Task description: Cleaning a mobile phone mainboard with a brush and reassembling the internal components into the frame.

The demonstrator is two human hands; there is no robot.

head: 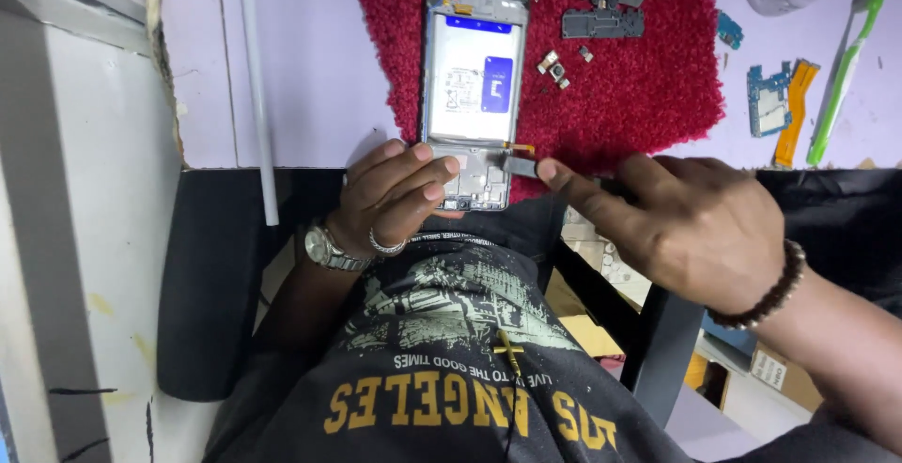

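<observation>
An opened phone [473, 87] with its back removed lies on a red fuzzy mat [648, 96], white battery showing. My left hand [395, 195], with a wristwatch and a ring, grips the phone's near end at the table edge. My right hand [676, 228], wearing a bead bracelet, holds a thin flat metal tool [522, 166] whose tip rests on the phone's lower right corner beside a small orange flex cable.
Small camera modules [554, 68] and black cover pieces [603, 23] lie on the mat. A blue circuit board [769, 101], an orange flex strip [795, 110] and a green-white toothbrush [841, 73] sit on the lilac table at right. A white rod [256, 87] runs along the left.
</observation>
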